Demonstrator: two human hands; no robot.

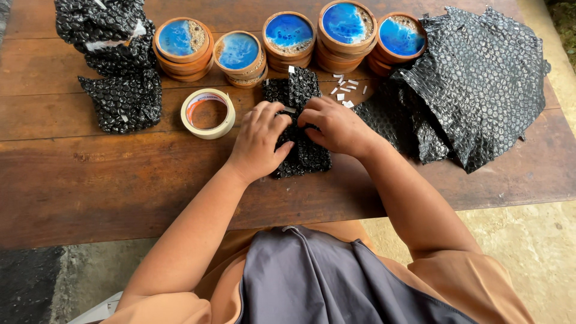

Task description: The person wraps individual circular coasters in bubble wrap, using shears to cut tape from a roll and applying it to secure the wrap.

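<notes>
A black bubble-wrap bundle (298,123) lies at the centre of the frame on a wooden table (90,174), directly under both hands. The left hand (259,141) presses on its left half, fingers curled over the top edge. The right hand (336,125) lies on its right half, fingertips pinching the wrap near a small white tape piece (290,110); the two hands almost touch above the bundle's middle. The bundle's upper end and lower end stick out beyond the hands.

Just left of the left hand sits a tape roll (208,113). Cut tape strips (345,89) are stuck to the table just above the right hand. Across the top runs a row of round wooden coasters (288,37) with blue centres, in stacks. Loose bubble-wrap sheets (474,84) fill the upper right; wrapped bundles (114,60) are piled at upper left.
</notes>
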